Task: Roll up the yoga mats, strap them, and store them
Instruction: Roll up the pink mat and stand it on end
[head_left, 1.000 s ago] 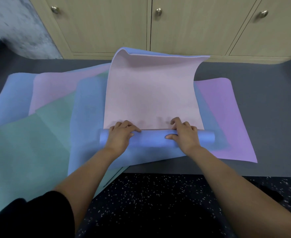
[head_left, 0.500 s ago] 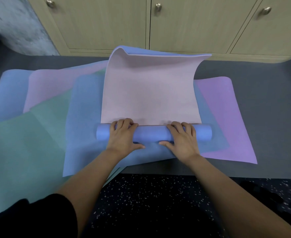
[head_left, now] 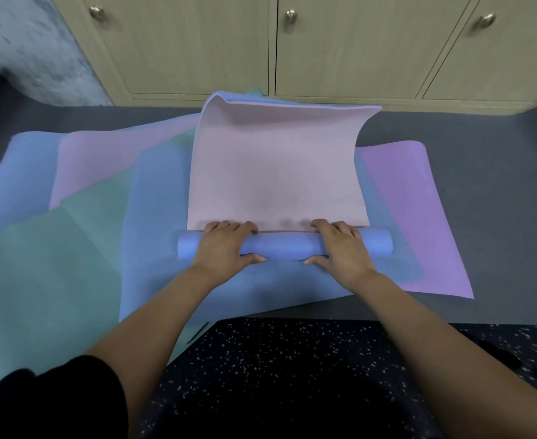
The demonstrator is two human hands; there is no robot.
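**A:** In the head view, where does the mat being worked on lie?

**B:** The pink-faced mat (head_left: 276,166) sits on top of a spread heap: a blue mat (head_left: 153,248), a green mat (head_left: 39,296) and a purple mat (head_left: 419,223). All of them are on the grey floor (head_left: 498,201) in front of the cupboard (head_left: 197,52). Its near end is wound into a blue roll (head_left: 284,247). Its far end curls up off the pile toward the cupboard.

**A:** And the person's hands?

**B:** The left hand (head_left: 221,248) grasps the roll toward its left end and the right hand (head_left: 344,250) grasps it toward its right end. On each, the fingers curl over the top and the thumb lies against the near side.

**A:** How will the mat handle?

**B:** It looks like light, soft foam. It bends easily but is springy, so the roll would probably loosen if let go. The matte surface looks grippy rather than slick. The best hold seems to be the one the person has now, with the hands well apart and pressing evenly. An uneven push could send one end spiralling out past the other.

**A:** Which way does it point?

**B:** The roll's long axis runs left to right across the view, about parallel to the cupboard front. The unrolled length runs away from the person, so the winding should go forward toward the doors.
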